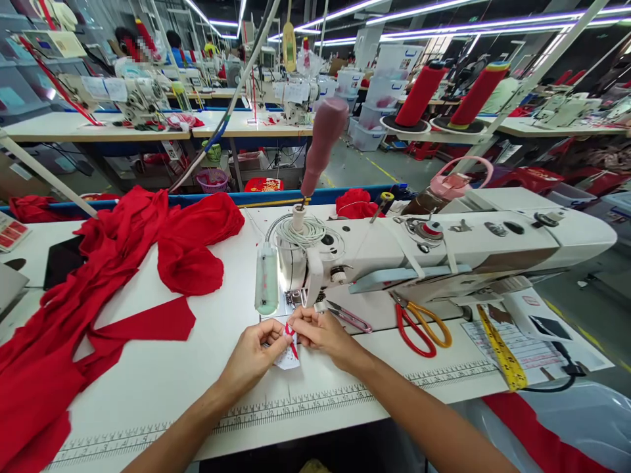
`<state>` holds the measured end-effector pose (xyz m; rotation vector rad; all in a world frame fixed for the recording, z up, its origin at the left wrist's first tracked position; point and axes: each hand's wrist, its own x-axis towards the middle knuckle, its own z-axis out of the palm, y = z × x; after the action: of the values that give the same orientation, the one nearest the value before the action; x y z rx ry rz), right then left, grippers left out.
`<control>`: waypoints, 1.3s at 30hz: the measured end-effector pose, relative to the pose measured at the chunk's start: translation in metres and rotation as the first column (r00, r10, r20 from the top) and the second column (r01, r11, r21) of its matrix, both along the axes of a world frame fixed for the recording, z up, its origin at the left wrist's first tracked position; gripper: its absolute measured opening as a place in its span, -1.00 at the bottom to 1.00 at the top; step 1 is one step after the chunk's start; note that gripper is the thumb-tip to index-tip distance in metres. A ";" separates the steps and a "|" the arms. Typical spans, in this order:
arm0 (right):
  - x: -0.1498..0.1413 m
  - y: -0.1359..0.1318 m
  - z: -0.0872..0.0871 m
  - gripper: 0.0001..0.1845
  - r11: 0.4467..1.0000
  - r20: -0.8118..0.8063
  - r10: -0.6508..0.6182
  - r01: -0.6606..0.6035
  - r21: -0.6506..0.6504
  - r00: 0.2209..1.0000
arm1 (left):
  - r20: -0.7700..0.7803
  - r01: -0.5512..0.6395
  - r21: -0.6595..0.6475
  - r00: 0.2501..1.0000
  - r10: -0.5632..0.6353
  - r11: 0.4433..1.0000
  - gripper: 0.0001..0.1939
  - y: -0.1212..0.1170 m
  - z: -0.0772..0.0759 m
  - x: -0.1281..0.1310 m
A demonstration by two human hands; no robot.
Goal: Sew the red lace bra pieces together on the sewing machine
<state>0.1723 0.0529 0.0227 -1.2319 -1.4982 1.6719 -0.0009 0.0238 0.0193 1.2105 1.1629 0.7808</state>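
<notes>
Just in front of the sewing machine (394, 253), below its needle end, both hands meet over the white tabletop (162, 368). The left hand (254, 355) and the right hand (323, 332) each pinch a small red strip (292, 336) between fingertips, so the strip sits squarely between the two hands and touches both. Its long axis runs roughly from the machine toward the person, slightly slanted; it is too small to tell more of its shape. Under it lies a small white label (288, 358), flat on the tabletop, partly covered by the left fingers.

The machine is smooth white metal, long and lying crosswise, with a coil of white cord (305, 231) on top and a pinkish thread cone (323, 141) standing tilted above it. A pale green tube-shaped lamp (267, 279) hangs at the machine's left end. Beside the machine's base, to the right of the hands, lie small pink-handled snips (351, 318), then scissors (419, 325) with one red and one orange handle, then a yellow measuring tape (500, 351) across printed paper (522, 341). To the left of the machine, soft red fabric (123, 276) is heaped in loose folds across the tabletop. A printed ruler (315, 401) runs along the tabletop edge nearest the person.
</notes>
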 end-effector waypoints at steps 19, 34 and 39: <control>0.097 -0.027 -0.030 -0.73 0.389 0.589 -0.688 -0.471 0.792 0.424 | 0.043 -0.129 -0.177 0.989 0.139 0.976 -0.54 0.002 0.010 -0.005; 0.014 -0.043 0.016 -0.57 0.917 0.533 -0.019 -0.198 0.347 0.846 | 0.064 -0.121 -0.136 0.989 0.130 0.983 -0.54 0.000 0.007 -0.004; 0.011 -0.038 0.009 -0.55 0.925 0.546 -0.062 -0.157 0.346 0.836 | 0.069 -0.119 -0.119 0.989 0.127 0.986 -0.57 -0.001 0.006 -0.004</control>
<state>0.1833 0.0149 0.0321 -1.5305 -2.0884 1.0027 -0.0053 0.0230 0.0251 1.0128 1.2113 0.8341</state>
